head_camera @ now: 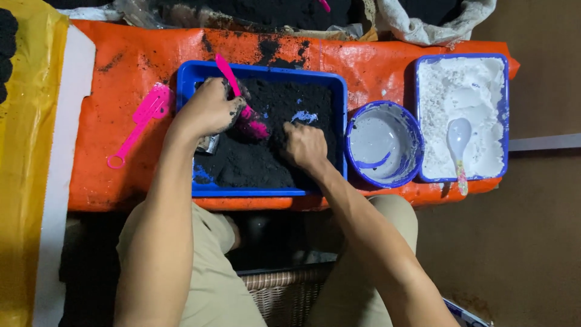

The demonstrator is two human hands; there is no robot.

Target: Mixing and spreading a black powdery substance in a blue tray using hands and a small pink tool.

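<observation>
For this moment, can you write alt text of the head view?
Left hand holds a pink scoop in a blue tray of black powder; right hand presses into the powder. Right of it: a blue bowl and a tray of white powder.

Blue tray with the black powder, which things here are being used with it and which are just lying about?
In use:
left hand
pink scoop
right hand
black powder
blue tray

Lying about:
pink spatula
blue bowl
white powder tray
spoon
basket
</observation>
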